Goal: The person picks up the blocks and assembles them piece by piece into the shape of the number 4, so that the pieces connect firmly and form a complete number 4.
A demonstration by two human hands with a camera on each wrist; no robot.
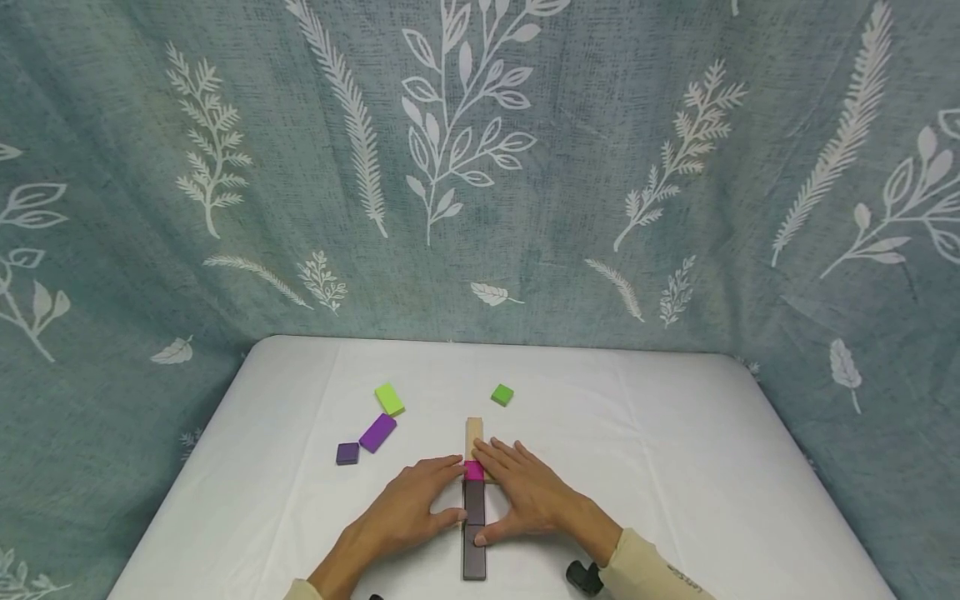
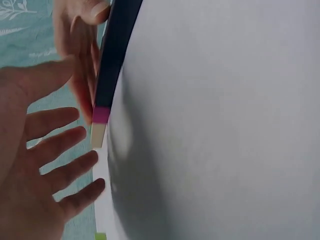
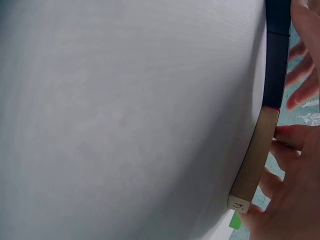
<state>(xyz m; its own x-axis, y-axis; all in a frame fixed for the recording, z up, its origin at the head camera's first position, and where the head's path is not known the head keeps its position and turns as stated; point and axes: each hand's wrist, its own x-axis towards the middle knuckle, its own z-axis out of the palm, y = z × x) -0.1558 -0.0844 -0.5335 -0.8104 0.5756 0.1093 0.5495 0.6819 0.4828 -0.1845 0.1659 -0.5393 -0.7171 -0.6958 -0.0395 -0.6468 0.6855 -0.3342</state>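
Observation:
A straight row of blocks lies on the white table: a tan wooden block (image 1: 474, 432) at the far end, a pink block (image 1: 474, 471), then two dark grey blocks (image 1: 474, 500) toward the near end. Along its left side is my left hand (image 1: 416, 504), fingertips by the pink block and thumb at the dark grey ones. On the right, my right hand (image 1: 531, 493) has its fingertips at the tan block and its thumb at the nearer dark grey block. The fingers of both hands are extended. A mark shows on the wooden block's end (image 3: 238, 204) in the right wrist view.
Left of the row lie a lime block (image 1: 389, 399), a purple block (image 1: 378, 433) and a dark purple block (image 1: 347, 453). A green block (image 1: 502, 395) sits beyond the row. A black object (image 1: 583, 577) is beside the right sleeve. A patterned curtain (image 1: 480, 167) hangs behind the table.

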